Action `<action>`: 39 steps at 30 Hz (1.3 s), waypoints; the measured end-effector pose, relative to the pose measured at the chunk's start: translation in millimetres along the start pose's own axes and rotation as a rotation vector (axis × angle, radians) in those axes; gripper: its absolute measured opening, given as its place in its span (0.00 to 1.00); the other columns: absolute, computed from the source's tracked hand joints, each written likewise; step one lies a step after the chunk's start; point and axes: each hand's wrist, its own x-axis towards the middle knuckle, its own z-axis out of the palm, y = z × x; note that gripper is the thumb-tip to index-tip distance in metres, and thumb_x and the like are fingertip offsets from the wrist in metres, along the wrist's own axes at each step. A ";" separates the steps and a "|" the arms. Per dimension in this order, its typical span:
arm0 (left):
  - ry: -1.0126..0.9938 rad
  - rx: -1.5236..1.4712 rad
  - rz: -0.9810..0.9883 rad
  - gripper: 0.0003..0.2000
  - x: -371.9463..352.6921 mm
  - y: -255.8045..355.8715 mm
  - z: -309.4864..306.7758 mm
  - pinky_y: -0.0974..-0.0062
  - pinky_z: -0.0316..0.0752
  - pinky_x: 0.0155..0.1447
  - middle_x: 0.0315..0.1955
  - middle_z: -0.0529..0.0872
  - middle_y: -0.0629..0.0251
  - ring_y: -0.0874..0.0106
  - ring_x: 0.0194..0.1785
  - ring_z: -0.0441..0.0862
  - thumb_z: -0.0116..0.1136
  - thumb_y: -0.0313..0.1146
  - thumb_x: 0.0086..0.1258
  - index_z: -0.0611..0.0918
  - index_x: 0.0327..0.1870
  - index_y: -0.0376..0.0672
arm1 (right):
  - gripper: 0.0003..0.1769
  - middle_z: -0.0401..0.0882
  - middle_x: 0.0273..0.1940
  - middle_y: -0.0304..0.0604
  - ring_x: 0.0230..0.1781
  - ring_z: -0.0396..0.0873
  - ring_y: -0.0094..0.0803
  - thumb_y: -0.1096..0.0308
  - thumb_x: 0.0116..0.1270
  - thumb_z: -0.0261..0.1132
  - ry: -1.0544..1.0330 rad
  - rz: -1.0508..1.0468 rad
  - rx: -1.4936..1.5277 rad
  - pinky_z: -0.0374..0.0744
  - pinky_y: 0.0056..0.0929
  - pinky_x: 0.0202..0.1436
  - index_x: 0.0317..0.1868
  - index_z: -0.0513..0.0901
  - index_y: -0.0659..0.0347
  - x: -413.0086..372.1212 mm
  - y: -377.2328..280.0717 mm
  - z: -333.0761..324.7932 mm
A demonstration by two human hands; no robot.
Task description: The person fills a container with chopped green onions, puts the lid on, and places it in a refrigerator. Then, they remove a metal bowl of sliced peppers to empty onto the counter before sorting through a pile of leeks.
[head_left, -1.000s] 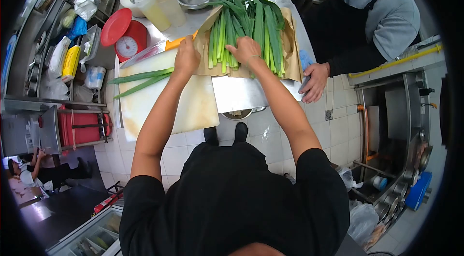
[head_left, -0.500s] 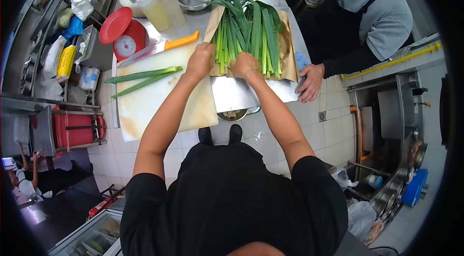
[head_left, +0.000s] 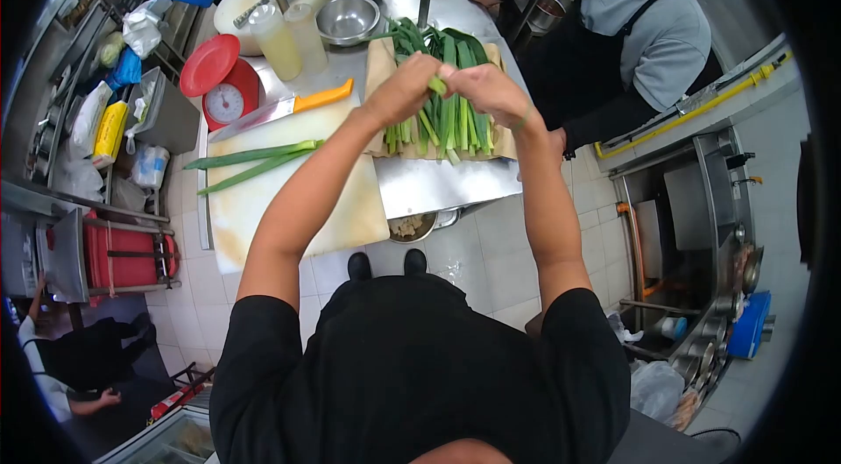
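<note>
As the green stalk (head_left: 437, 85) looks light and bendy, the left hand (head_left: 403, 93) and right hand (head_left: 492, 92) pinch its firmer-looking pale part.

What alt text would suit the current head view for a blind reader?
The left hand and right hand meet around a green piece above leafy stalks on brown paper. At left, two more stalks lie on a white cutting board beside an orange-handled knife.

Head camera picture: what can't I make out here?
In the head view:
Green stalk: mostly covered by the left hand and right hand.
Scale: reading too small.
Bowl: partly hidden beneath the table; contents too small to identify.
Co-worker's nearer hand: mostly behind the right forearm.
</note>
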 end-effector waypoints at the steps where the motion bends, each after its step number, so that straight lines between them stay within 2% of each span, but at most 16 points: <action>1: 0.077 -0.103 0.019 0.15 9.7 6.0 -15.4 0.64 0.69 0.63 0.49 0.79 0.57 0.58 0.56 0.76 0.62 0.25 0.62 0.77 0.50 0.42 | 0.28 0.61 0.16 0.24 0.17 0.56 0.15 0.42 0.67 0.64 0.006 -0.011 0.002 0.55 0.21 0.20 0.29 0.85 0.64 -10.2 -6.7 -2.4; 2: 0.234 -0.124 -0.065 0.07 19.1 11.4 -32.6 0.68 0.73 0.54 0.41 0.81 0.60 0.63 0.47 0.79 0.59 0.31 0.70 0.79 0.45 0.42 | 0.28 0.62 0.18 0.25 0.18 0.56 0.15 0.42 0.68 0.62 0.119 -0.029 0.125 0.55 0.20 0.21 0.33 0.86 0.64 -20.4 -11.6 -2.7; 3: 0.253 -0.222 -0.282 0.08 27.6 12.1 -53.6 0.71 0.74 0.51 0.38 0.82 0.64 0.69 0.43 0.80 0.55 0.36 0.75 0.79 0.44 0.41 | 0.29 0.63 0.20 0.25 0.20 0.57 0.14 0.42 0.69 0.61 0.230 -0.047 0.252 0.56 0.18 0.23 0.36 0.86 0.64 -28.3 -12.9 -3.0; 4: 0.393 -0.321 -0.249 0.14 37.6 4.7 -73.8 0.72 0.74 0.43 0.33 0.82 0.64 0.72 0.37 0.80 0.54 0.43 0.75 0.79 0.43 0.40 | 0.25 0.65 0.23 0.27 0.23 0.61 0.15 0.47 0.72 0.59 0.231 -0.056 0.222 0.61 0.19 0.27 0.38 0.86 0.65 -31.4 -2.7 -4.5; 8: 0.623 -0.449 -0.216 0.14 71.1 -9.0 -158.8 0.79 0.73 0.44 0.34 0.84 0.69 0.80 0.38 0.78 0.52 0.43 0.77 0.81 0.40 0.41 | 0.18 0.68 0.27 0.28 0.27 0.66 0.16 0.57 0.75 0.56 0.211 -0.328 0.183 0.68 0.19 0.32 0.47 0.82 0.65 -6.5 91.0 38.9; 9: 0.665 -0.430 -0.132 0.13 77.5 -6.0 -176.6 0.80 0.73 0.43 0.34 0.84 0.69 0.81 0.37 0.78 0.51 0.41 0.78 0.81 0.39 0.40 | 0.16 0.71 0.28 0.29 0.30 0.69 0.18 0.61 0.75 0.55 0.192 -0.249 0.192 0.71 0.20 0.37 0.48 0.81 0.66 -10.9 97.7 51.4; 13: 0.678 -0.564 -0.117 0.13 85.2 -3.5 -244.2 0.74 0.78 0.51 0.38 0.85 0.60 0.71 0.43 0.82 0.49 0.40 0.78 0.77 0.46 0.37 | 0.15 0.75 0.32 0.31 0.31 0.71 0.19 0.63 0.75 0.54 0.146 -0.146 0.280 0.72 0.21 0.37 0.51 0.78 0.65 4.2 140.5 75.1; 17: 0.791 -0.789 -0.067 0.14 91.8 6.2 -292.5 0.62 0.81 0.57 0.42 0.83 0.54 0.60 0.47 0.84 0.49 0.38 0.78 0.74 0.49 0.34 | 0.17 0.70 0.27 0.31 0.24 0.65 0.18 0.62 0.75 0.53 0.168 -0.047 0.206 0.67 0.19 0.27 0.53 0.77 0.66 27.5 164.3 73.4; 20: 0.820 -0.794 -0.104 0.13 86.3 36.5 -308.0 0.70 0.80 0.52 0.40 0.84 0.58 0.67 0.46 0.84 0.51 0.39 0.78 0.76 0.46 0.35 | 0.16 0.72 0.27 0.31 0.19 0.63 0.17 0.61 0.75 0.54 0.083 0.067 0.230 0.64 0.19 0.21 0.53 0.77 0.65 31.3 157.1 63.1; 22: 0.830 -0.724 -0.152 0.13 76.9 45.6 -316.7 0.68 0.81 0.53 0.40 0.84 0.55 0.63 0.47 0.85 0.51 0.38 0.77 0.74 0.47 0.34 | 0.15 0.71 0.26 0.29 0.17 0.61 0.14 0.61 0.75 0.54 0.127 0.046 0.448 0.60 0.17 0.18 0.51 0.79 0.63 26.4 147.4 58.2; 29: 0.842 -0.536 -0.383 0.13 49.1 61.3 -325.4 0.66 0.84 0.47 0.41 0.84 0.50 0.60 0.44 0.86 0.53 0.36 0.76 0.74 0.46 0.32 | 0.13 0.65 0.23 0.24 0.19 0.60 0.11 0.60 0.75 0.56 0.227 -0.101 0.530 0.57 0.15 0.19 0.43 0.82 0.59 0.0 103.2 23.7; 32: 0.841 -0.517 -0.464 0.13 35.5 47.6 -340.3 0.66 0.82 0.53 0.42 0.85 0.51 0.60 0.46 0.86 0.54 0.36 0.75 0.75 0.47 0.33 | 0.14 0.62 0.23 0.23 0.18 0.56 0.10 0.59 0.76 0.54 0.200 -0.204 0.560 0.53 0.13 0.19 0.45 0.81 0.60 -12.3 73.8 14.0; 35: 0.849 -0.533 -0.493 0.13 28.1 45.7 -341.8 0.66 0.82 0.53 0.43 0.85 0.51 0.59 0.46 0.86 0.54 0.35 0.75 0.75 0.47 0.32 | 0.16 0.64 0.25 0.23 0.20 0.56 0.10 0.56 0.77 0.54 0.095 -0.285 0.523 0.54 0.12 0.21 0.46 0.81 0.59 -20.8 45.2 11.5; 37: 0.897 -0.523 -0.502 0.13 35.3 67.0 -326.3 0.66 0.82 0.53 0.44 0.84 0.50 0.59 0.46 0.86 0.54 0.35 0.75 0.75 0.47 0.31 | 0.19 0.70 0.28 0.25 0.24 0.63 0.12 0.53 0.75 0.56 -0.008 -0.371 0.414 0.63 0.13 0.27 0.46 0.82 0.61 -21.1 30.2 15.2; 38: 0.901 -0.519 -0.505 0.13 34.0 67.9 -325.1 0.65 0.82 0.53 0.44 0.84 0.50 0.59 0.47 0.86 0.54 0.35 0.75 0.74 0.47 0.31 | 0.19 0.74 0.33 0.29 0.33 0.69 0.15 0.52 0.74 0.58 0.023 -0.453 0.262 0.70 0.17 0.39 0.46 0.82 0.61 -26.1 19.1 20.0; 39: 0.907 -0.512 -0.510 0.13 31.3 68.9 -324.4 0.65 0.82 0.53 0.44 0.84 0.49 0.58 0.47 0.86 0.54 0.35 0.75 0.74 0.47 0.31 | 0.19 0.74 0.33 0.29 0.33 0.69 0.15 0.52 0.74 0.58 0.020 -0.450 0.262 0.70 0.17 0.39 0.46 0.82 0.61 -25.2 17.3 26.0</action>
